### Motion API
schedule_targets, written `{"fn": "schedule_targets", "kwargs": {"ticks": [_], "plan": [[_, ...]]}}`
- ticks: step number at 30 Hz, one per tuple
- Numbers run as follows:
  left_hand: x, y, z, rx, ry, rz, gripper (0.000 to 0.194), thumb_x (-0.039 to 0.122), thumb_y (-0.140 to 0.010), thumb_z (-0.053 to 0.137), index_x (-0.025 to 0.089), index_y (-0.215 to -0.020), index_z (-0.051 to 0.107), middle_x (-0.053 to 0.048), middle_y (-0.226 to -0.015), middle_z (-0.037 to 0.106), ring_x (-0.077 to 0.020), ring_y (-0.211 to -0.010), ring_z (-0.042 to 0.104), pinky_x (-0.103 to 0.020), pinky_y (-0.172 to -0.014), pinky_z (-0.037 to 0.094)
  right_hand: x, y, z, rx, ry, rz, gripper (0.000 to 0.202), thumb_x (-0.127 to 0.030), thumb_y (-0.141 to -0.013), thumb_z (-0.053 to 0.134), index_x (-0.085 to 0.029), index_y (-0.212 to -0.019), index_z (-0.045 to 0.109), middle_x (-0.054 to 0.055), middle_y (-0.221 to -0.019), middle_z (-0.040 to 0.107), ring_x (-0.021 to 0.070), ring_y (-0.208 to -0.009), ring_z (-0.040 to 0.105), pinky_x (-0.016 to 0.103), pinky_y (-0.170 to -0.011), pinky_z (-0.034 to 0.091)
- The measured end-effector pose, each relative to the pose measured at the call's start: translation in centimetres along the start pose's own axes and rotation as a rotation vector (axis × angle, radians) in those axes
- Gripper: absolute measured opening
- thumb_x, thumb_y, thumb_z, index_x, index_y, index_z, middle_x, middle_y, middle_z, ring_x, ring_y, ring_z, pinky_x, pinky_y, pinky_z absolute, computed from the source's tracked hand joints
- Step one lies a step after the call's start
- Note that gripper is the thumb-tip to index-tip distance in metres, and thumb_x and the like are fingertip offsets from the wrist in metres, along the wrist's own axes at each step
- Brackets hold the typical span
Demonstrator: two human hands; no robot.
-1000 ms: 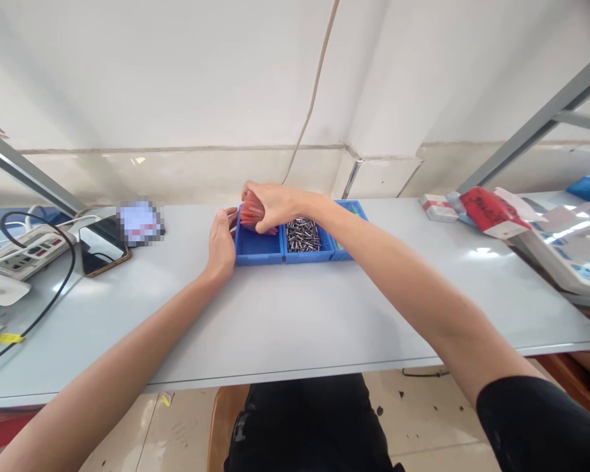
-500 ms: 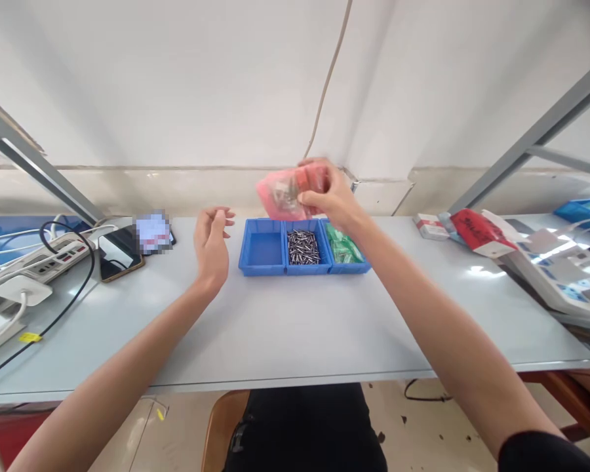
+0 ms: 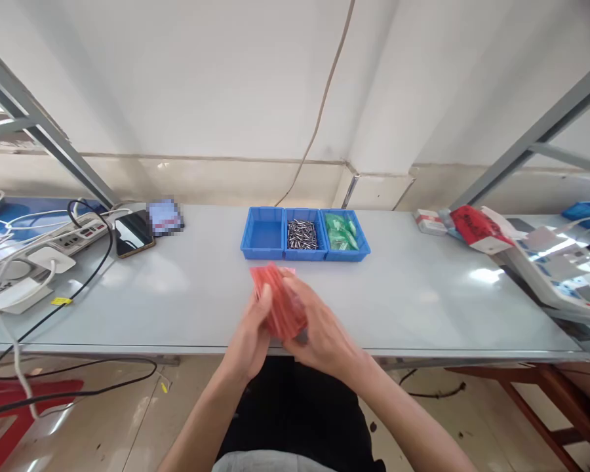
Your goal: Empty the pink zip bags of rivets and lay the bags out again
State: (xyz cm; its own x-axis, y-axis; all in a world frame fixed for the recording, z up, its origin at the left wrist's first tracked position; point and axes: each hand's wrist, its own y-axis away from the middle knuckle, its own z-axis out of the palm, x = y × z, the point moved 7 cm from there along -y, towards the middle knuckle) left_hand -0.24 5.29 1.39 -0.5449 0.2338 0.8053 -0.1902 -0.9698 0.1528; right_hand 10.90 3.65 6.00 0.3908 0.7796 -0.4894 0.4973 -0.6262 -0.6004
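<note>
A red translucent plastic bag (image 3: 279, 298) is held over the front part of the table, close to its edge. My left hand (image 3: 252, 334) grips its left side, the thumb lying on top. Around the right side of the same bag is my right hand (image 3: 322, 328), fingers curled and slightly blurred. The bag looks crumpled or folded, and its contents cannot be made out. Just beyond it stand three joined blue bins: a bare left bin (image 3: 266, 235), a middle bin with many small metal screw-like pieces (image 3: 302, 235), and a right bin with green plastic bags (image 3: 341, 231).
At left lie a phone (image 3: 134, 233), a power strip (image 3: 78, 236) and tangled cables. A small white-and-red box (image 3: 429, 221), a red package (image 3: 479, 226) and a white tray-like item (image 3: 555, 262) are at right. Grey metal posts rise at both sides.
My right hand has brought the bag from above the bins down toward the table's front edge. My left hand, earlier holding nothing, has come over and taken hold of it. The view has tilted down.
</note>
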Motion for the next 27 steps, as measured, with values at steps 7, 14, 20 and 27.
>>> {"fn": "schedule_targets", "kwargs": {"ticks": [7,14,20,27], "plan": [[0.0,0.5,-0.6,0.043,-0.083,-0.078,0.062,0.052,-0.086,0.079,0.029,-0.140,0.061,-0.007,-0.140,0.066,-0.0334,-0.136,0.059,-0.043,-0.110,0.055,0.7,-1.1,-2.0,-0.318,-0.006,0.123,0.111,-0.051,-0.088,0.075,-0.028,-0.169,0.002,0.013,-0.171,0.029,0.0285,-0.160,0.027,0.053,-0.128,0.035],[0.3,-0.2,-0.9,0.007,-0.114,-0.066,0.070,0.053,-0.086,0.078,0.038,-0.150,0.051,-0.003,-0.152,0.057,-0.0312,-0.146,0.051,-0.041,-0.115,0.053,1.0,-2.9,0.1,-0.269,0.075,0.043,0.118,-0.052,-0.078,0.082,-0.029,-0.167,0.009,0.018,-0.167,0.030,0.0357,-0.157,0.029,0.058,-0.122,0.039],[0.8,0.2,-1.9,0.061,-0.116,-0.054,0.058,0.063,-0.092,0.066,0.037,-0.143,0.061,-0.001,-0.150,0.059,-0.0324,-0.146,0.049,-0.043,-0.115,0.053,2.1,-2.4,0.1,-0.207,0.109,0.066,0.088,-0.039,-0.077,0.077,-0.032,-0.155,0.038,0.015,-0.155,0.044,0.0354,-0.144,0.043,0.056,-0.114,0.045],[1.7,-0.6,-5.6,0.170,-0.305,0.022,0.059,0.053,-0.089,0.073,0.037,-0.144,0.057,-0.001,-0.158,0.052,-0.0296,-0.149,0.047,-0.038,-0.111,0.055,3.0,-3.0,-0.1,-0.286,0.064,0.168,0.075,-0.029,-0.069,0.077,-0.029,-0.139,0.049,0.015,-0.141,0.050,0.0334,-0.131,0.051,0.052,-0.105,0.051]]}}
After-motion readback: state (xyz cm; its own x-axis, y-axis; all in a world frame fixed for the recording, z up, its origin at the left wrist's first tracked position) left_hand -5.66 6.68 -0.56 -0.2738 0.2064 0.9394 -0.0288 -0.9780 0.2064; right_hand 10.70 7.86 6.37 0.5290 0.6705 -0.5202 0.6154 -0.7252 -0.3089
